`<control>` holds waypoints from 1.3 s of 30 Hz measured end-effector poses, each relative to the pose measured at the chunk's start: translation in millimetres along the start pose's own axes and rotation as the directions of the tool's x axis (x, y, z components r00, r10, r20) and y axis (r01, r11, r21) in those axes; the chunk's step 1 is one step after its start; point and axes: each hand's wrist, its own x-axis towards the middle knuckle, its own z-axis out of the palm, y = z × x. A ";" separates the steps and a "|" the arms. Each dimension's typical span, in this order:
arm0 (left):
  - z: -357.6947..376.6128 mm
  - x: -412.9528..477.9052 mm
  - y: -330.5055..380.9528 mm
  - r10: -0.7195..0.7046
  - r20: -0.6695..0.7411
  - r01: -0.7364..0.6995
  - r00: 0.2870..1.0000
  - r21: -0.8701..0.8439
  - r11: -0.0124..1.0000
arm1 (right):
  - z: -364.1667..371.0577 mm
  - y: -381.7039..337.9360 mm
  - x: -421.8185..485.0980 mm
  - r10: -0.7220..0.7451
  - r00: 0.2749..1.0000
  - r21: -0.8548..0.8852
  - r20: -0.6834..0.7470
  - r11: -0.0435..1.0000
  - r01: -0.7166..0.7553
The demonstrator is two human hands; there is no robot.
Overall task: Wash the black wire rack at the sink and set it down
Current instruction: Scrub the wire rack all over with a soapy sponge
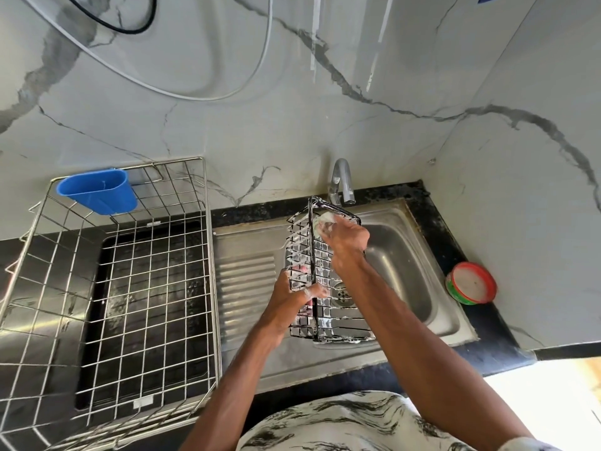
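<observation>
My left hand grips the wire rack near me, over the sink. My right hand holds a pad on its far end, before the tap. A dish basket stands left of the drainboard, with a cup on its back rim. A tub sits right of the sink.

Steel dish basket (blue cup hooked on) left; round tub right.

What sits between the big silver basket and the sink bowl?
Head view: the ribbed draining board, with the soapy black rack held over its right edge.
</observation>
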 end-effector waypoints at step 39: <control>74.8 74.8 -48.9 0.083 -0.364 -0.039 0.928 0.125 0.991 | -185.7 -77.5 -10.3 -0.294 0.945 -0.473 0.146 0.818 0.328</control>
